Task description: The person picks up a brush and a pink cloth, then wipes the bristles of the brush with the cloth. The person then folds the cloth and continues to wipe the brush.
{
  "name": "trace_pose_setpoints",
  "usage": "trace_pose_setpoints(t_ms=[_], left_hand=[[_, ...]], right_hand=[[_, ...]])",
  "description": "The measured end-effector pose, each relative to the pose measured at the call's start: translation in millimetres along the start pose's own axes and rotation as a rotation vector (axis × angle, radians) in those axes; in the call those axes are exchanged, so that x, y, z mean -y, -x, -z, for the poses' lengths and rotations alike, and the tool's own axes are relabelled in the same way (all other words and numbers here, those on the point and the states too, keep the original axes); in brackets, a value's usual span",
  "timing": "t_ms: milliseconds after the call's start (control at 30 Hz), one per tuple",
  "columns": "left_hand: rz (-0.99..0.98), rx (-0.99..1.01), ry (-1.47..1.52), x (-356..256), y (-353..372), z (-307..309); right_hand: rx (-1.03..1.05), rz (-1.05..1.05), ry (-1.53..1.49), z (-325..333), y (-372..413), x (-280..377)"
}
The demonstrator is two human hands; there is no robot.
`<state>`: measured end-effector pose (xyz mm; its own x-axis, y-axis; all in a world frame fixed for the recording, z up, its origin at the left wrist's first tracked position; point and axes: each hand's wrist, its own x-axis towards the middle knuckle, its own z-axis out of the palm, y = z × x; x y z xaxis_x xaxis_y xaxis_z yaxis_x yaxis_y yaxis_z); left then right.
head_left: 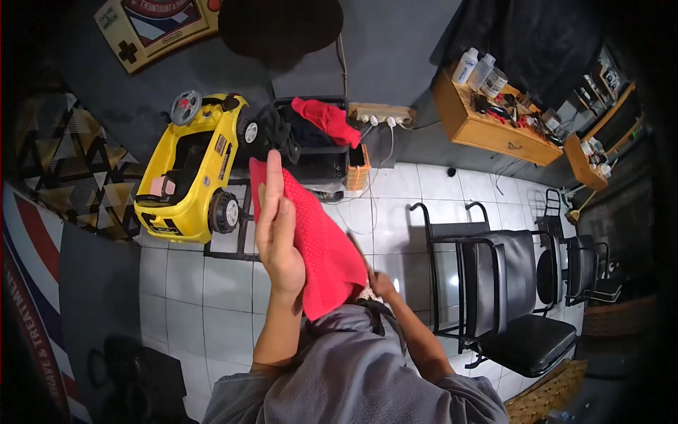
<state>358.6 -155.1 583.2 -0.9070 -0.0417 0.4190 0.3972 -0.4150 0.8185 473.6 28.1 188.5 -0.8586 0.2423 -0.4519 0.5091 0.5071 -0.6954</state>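
We see the left hand (280,244) raised edge-on, its straight fingers pressed together and pointing away from the body. The red cloth (321,240) lies right against it, mostly to its right, with one corner showing past its left edge near the fingertips. It probably hangs spread like this because the hand bears its far end — though we cannot tell whether the thumb pinches it or it merely rests there, as the contact is hidden. Its near end falls below the wrist, towards the grey shirt (353,374).

To the right of the cloth's near end, the right hand (382,284) curls around a thin stick (358,254), which slants forward from that grip — likely held low to keep it apart from the cloth. Well beyond the left fingertips, a black bin (311,168) holds other cloths.
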Motion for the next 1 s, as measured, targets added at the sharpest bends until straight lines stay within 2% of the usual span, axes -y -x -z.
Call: trace_pose_setpoints(t_ms=[33,100,200,233,300,400,467,500,533,600,633,700,767,800,867,900,933,967,1000], left_hand=[[0.013,0.001,-0.037,1,2,-2],[0.003,0.137,-0.226,9,3,7],[0.003,0.26,-0.365,14,7,0],[0.0,0.272,-0.386,14,8,-3],[-0.007,0.295,-0.429,15,9,-10],[-0.046,0.3,-0.41,6,1,-14],[-0.068,0.302,-0.384,-1,-6,-14],[-0.08,0.301,-0.373,-4,-8,-12],[-0.055,0.29,-0.344,-1,-8,-7],[-0.02,0.266,-0.328,6,-4,3],[-0.008,0.245,-0.314,8,-1,7],[0.066,0.179,-0.206,10,5,11],[0.192,0.129,-0.072,8,6,13],[0.133,0.129,-0.098,5,3,11],[0.02,0.128,-0.177,6,-2,11],[0.035,0.136,-0.175,4,-1,10],[0.051,0.143,-0.173,3,-1,10],[0.066,0.151,-0.17,1,0,9],[0.083,0.169,-0.177,5,1,10]], right_hand=[[-0.027,-0.095,-0.249,32,18,64],[0.176,-0.032,-0.776,77,34,128],[0.196,0.242,-0.907,108,72,198],[0.089,0.389,-0.678,112,84,211],[0.289,0.391,-0.719,109,89,227],[0.222,0.588,-0.262,38,35,158],[0.277,0.577,0.115,-3,17,92],[0.426,0.516,0.282,-23,3,52],[0.538,0.489,0.628,-27,4,40],[0.521,0.392,0.646,-30,9,7],[0.469,0.519,0.734,-40,5,-28],[0.587,0.322,0.771,-73,-28,-104],[0.341,-0.015,0.709,-37,13,-69],[0.219,-0.172,0.674,-20,29,-45],[0.204,-0.193,0.693,-11,30,-47],[0.198,-0.21,0.701,-8,34,-48],[0.046,-0.342,0.525,5,35,-20],[-0.087,-0.063,0.557,-6,18,-57],[-0.278,0.154,0.43,-1,9,-48]])
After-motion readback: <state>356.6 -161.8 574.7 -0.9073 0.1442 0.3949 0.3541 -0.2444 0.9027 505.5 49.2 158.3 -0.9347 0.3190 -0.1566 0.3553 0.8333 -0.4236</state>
